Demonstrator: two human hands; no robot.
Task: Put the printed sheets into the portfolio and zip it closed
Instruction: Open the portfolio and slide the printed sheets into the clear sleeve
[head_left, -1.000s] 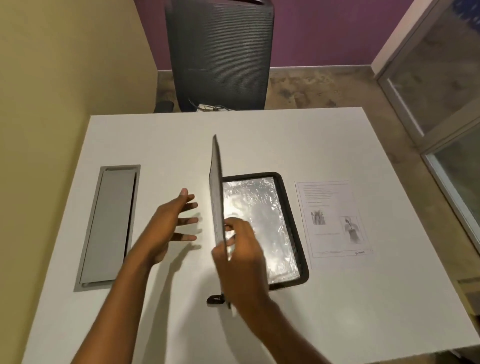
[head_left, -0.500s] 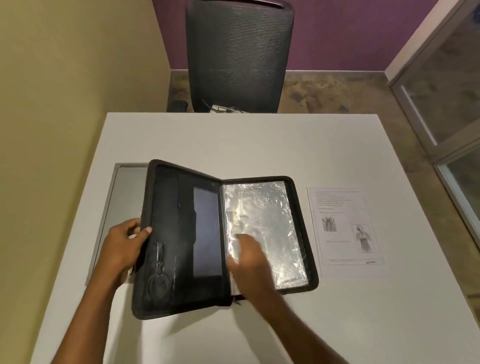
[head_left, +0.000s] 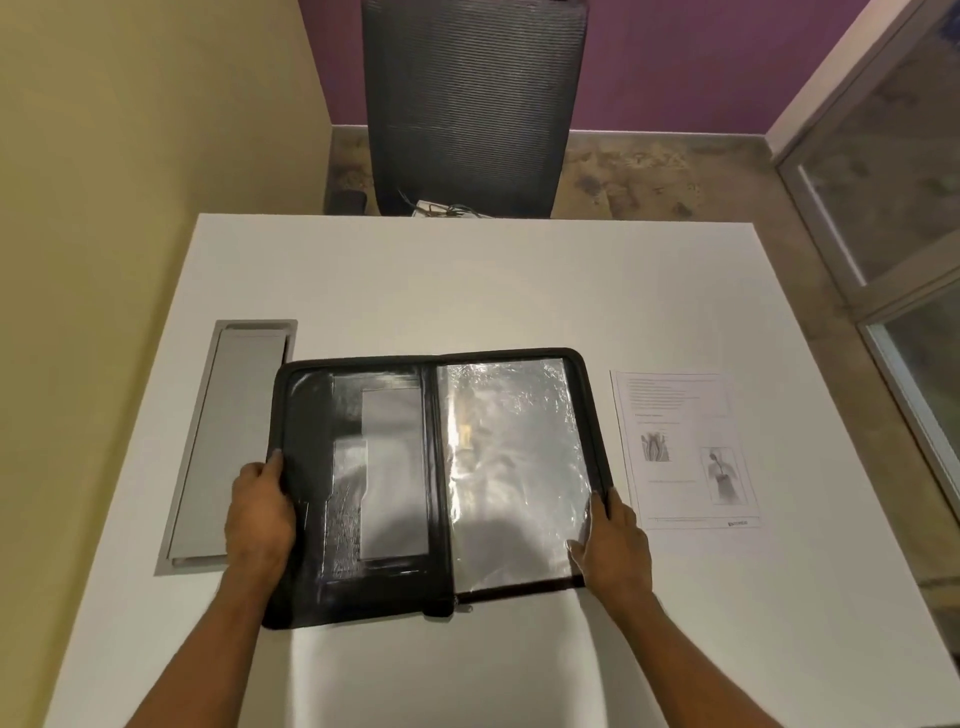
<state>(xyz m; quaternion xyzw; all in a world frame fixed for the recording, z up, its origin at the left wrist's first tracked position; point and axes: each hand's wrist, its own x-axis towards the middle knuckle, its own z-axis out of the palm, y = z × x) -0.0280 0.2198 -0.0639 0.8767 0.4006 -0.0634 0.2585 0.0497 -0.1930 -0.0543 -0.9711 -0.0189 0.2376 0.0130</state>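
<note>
A black zip portfolio (head_left: 379, 483) lies spread flat on the white table (head_left: 467, 291). Its left half has dark pockets and its right half shows shiny clear plastic sleeves (head_left: 514, 467). My left hand (head_left: 262, 512) grips the portfolio's left edge, thumb on the inside cover. My right hand (head_left: 613, 545) holds the right edge near the lower corner, fingers over the plastic sleeve. The printed sheets (head_left: 685, 449), with text and two small pictures on the top page, lie flat on the table just right of the portfolio, untouched.
A grey metal cable flap (head_left: 228, 441) is set into the table at the left, partly under the portfolio's left edge. A dark mesh office chair (head_left: 467, 104) stands beyond the far edge. A yellow wall is at left, a glass door at right.
The portfolio's cover swung from upright to flat on the left. My left hand took its left edge, and my right hand moved from the middle to the right edge.
</note>
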